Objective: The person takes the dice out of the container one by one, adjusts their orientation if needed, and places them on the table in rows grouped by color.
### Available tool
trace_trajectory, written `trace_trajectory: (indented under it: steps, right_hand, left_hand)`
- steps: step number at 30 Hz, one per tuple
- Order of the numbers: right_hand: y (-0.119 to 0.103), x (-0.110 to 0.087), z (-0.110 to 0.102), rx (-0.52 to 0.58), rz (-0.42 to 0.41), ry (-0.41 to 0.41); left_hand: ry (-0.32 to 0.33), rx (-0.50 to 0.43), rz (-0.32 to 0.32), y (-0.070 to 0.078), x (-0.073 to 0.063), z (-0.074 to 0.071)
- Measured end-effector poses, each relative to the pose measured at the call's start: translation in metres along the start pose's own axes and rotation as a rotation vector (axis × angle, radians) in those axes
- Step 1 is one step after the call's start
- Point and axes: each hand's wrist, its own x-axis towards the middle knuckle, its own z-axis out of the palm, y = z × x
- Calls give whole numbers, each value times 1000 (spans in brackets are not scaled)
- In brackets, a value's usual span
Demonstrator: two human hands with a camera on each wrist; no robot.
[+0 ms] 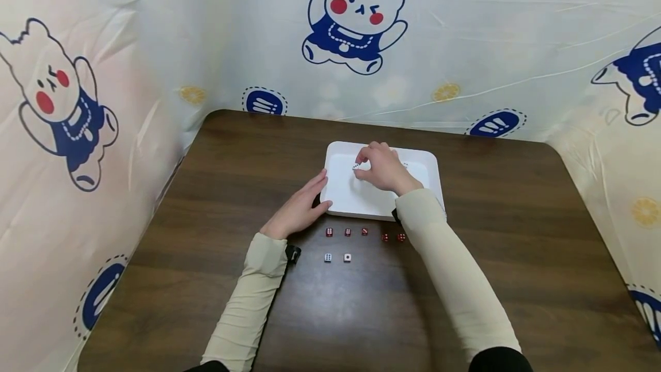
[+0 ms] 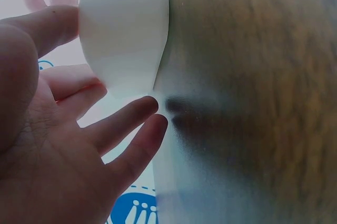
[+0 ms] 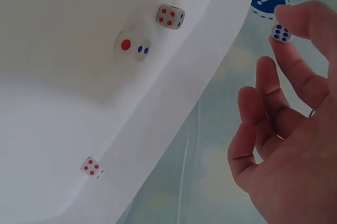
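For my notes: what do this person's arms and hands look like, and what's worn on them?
The left hand and right hand show no gloves. Plain pale beige sleeves, left and right, reach the wrists; the left one is wrinkled along the forearm. Black fabric shows at their upper ends. A small black item sits at the left wrist.

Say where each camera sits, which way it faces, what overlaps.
Head: on the head, facing forward and down over the table; left grip, right grip and sleeves show.
Left wrist: worn there, facing the tray from outside; left grip shows.
Right wrist: worn there, facing dice inside the tray; right grip shows.
Head and right wrist share the pinched white die.
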Motion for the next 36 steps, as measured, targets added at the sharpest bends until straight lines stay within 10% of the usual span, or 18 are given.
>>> trace_trajectory:
  steps: [36]
  right_hand:
    - [-5, -86, -1, 113, -152, 192]
  left_hand:
    - [-9, 12, -20, 1, 1, 2]
